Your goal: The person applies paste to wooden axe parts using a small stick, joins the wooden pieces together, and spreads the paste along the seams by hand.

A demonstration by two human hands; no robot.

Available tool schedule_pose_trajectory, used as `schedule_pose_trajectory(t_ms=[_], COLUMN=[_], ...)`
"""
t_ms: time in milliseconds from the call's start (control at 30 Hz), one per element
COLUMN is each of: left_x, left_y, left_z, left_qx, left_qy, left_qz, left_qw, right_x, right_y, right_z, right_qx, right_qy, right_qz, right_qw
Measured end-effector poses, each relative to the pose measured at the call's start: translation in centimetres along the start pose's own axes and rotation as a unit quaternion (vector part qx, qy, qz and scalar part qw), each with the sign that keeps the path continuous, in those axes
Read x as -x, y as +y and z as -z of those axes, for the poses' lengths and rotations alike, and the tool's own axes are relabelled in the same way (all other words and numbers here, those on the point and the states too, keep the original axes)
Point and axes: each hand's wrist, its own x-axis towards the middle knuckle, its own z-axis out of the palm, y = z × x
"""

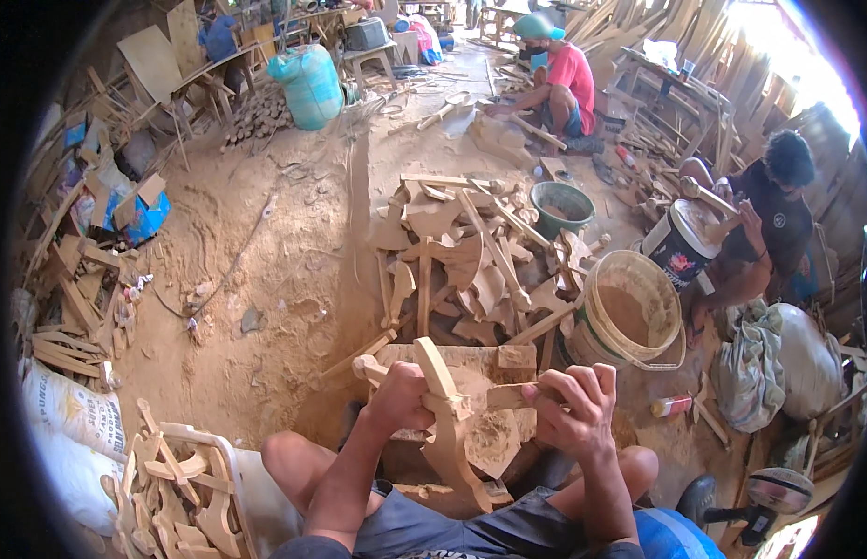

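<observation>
My left hand [402, 399] is closed round a curved, carved wooden piece [444, 424], which stands tilted between my knees with a joint near its top. Pinched in the fingers of my right hand [580, 408] is a thin, flat brown strip [510, 397]; its exact kind I cannot make out. The strip's left end comes close to the joint of the carved piece, and whether they touch is unclear. Beneath both hands lies a low wooden work block [494, 438], dusty and partly hidden by the carved piece.
Ahead rises a heap of cut wooden parts [461, 261]. Right of it stand a large dusty bucket [629, 307], a green basin [561, 207] and a dark bucket [680, 242]. A white container [242, 466] holds shaped pieces at left. Two co-workers [778, 210] [568, 79] sit further off.
</observation>
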Motion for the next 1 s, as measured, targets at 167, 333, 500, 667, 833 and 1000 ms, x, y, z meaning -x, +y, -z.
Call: schedule_pose_trajectory(t_ms=[167, 333, 500, 667, 833, 1000], left_x=[-0.6, -0.5, -0.5, 0.3, -0.9, -0.6], left_y=[0.6, 0.3, 0.4, -0.4, 1.1, 0.6], left_z=[0.7, 0.3, 0.0, -0.2, 0.2, -0.1], left_qx=[0.047, 0.034, 0.083, 0.088, 0.098, 0.076], left_qy=[0.035, 0.015, 0.007, 0.011, 0.024, 0.012], left_qz=[-0.011, -0.033, -0.023, -0.038, -0.02, -0.018], left_qw=[0.998, 0.999, 0.996, 0.995, 0.995, 0.997], right_x=[-0.2, -0.2, 0.2, 0.2, 0.2, 0.0], right_y=[-0.3, -0.4, -0.8, 0.0, -1.6, -1.9], right_z=[-0.2, -1.6, -2.3, -2.6, -2.8, -2.9], right_qx=[-0.112, -0.169, -0.224, -0.172, -0.209, -0.2], right_qy=[0.097, 0.064, 0.044, 0.077, 0.11, 0.099], right_qz=[-0.047, -0.036, -0.038, -0.078, -0.129, -0.133], right_qw=[0.988, 0.983, 0.973, 0.979, 0.963, 0.966])
